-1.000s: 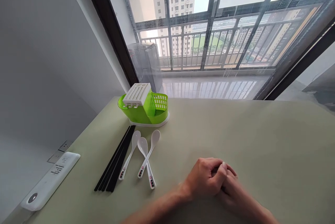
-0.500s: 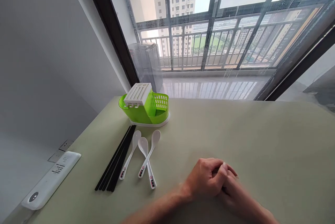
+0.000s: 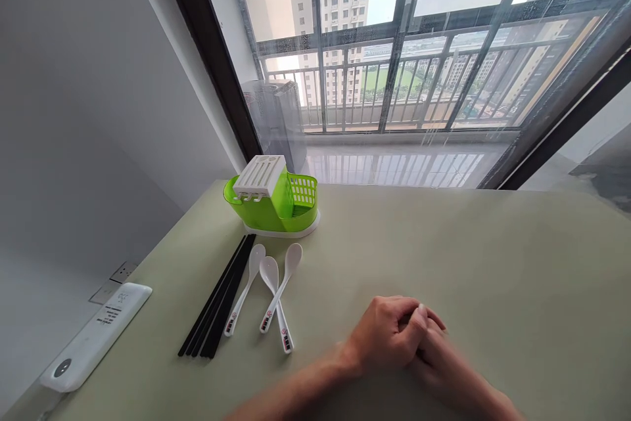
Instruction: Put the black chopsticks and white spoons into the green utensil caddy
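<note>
My left hand (image 3: 382,334) and my right hand (image 3: 431,355) are clasped together over the lower part of the table, fingers closed around each other. No object shows between them, though some fingers are hidden. Left of my hands lie three white spoons: one spoon (image 3: 241,303) by itself, and another spoon (image 3: 283,286) crossing over a third spoon (image 3: 282,324). Several black chopsticks (image 3: 219,306) lie fanned beside the spoons. Behind these stands a green utensil holder (image 3: 261,214) with a white slotted top (image 3: 260,175) and a basket-like side.
The pale green table (image 3: 468,243) reaches to a large window at the back. A long white device with a round dark button (image 3: 98,335) lies along the table's left edge, near a wall socket (image 3: 123,271). A grey wall (image 3: 89,112) rises on the left.
</note>
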Demonstrator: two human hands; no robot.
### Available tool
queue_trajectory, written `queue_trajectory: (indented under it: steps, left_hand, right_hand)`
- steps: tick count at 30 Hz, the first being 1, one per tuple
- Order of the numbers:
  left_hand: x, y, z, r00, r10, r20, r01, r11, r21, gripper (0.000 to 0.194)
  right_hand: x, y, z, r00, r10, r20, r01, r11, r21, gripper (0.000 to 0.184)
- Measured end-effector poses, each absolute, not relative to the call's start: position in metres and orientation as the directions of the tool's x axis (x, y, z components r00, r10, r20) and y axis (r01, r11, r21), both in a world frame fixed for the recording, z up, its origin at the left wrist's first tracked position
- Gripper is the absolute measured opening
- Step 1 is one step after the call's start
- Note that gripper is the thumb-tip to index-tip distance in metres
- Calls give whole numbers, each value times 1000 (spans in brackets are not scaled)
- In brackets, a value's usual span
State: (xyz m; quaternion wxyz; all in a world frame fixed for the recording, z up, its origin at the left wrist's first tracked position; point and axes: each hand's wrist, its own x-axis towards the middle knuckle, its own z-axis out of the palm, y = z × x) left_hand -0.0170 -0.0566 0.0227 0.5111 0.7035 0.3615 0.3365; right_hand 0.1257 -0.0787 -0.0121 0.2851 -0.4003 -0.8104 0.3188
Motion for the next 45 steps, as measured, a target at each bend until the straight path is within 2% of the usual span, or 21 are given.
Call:
queue_trajectory:
  steps: [16, 21, 26, 29, 33, 34, 36, 38, 40, 43, 45]
  left_hand:
    - [-17, -57, 24, 514, 852, 99, 174, -217, 960, 44]
    - [-18, -56, 23, 521, 848, 97, 189, -225, 956, 44]
    - [-20, -59, 24, 530, 845, 78, 229, -231, 946, 46]
    - [-32, -70, 33, 520, 845, 125, 281, -308, 909, 41]
    - [-74, -92, 57, 481, 835, 267, 391, -477, 787, 30]
    - [-89, -97, 63, 435, 857, 277, 447, -473, 760, 29]
    - [-125, -105, 73, 238, 920, 310, 583, -391, 712, 23]
    - [-165, -111, 78, -89, 961, 262, 699, -126, 704, 20]
    - [-206, -116, 77, -360, 900, 247, 732, 109, 673, 28]
    - [-256, -125, 67, -507, 827, 243, 744, 277, 609, 49]
    - [-277, -132, 59, -546, 811, 212, 742, 350, 571, 67]
  right_hand:
    - [126, -80, -19, -480, 853, 208, 456, 445, -771, 30]
    - [127, -80, -20, -485, 859, 166, 472, 417, -777, 33]
    - [126, -83, -30, -462, 868, 183, 480, 418, -771, 35]
    - [122, -80, -24, -512, 837, 194, 442, 451, -776, 33]
    - [120, -75, -12, -583, 785, 209, 400, 502, -767, 36]
    - [120, -74, -11, -600, 777, 189, 403, 498, -767, 35]
    - [122, -74, -11, -625, 767, 149, 416, 488, -767, 31]
    - [124, -74, -13, -630, 765, 132, 427, 483, -765, 28]
    - [125, -75, -16, -626, 769, 130, 432, 481, -762, 28]
    - [125, -74, -18, -616, 777, 127, 435, 470, -768, 28]
    - [126, -73, -19, -625, 772, 119, 429, 466, -773, 28]
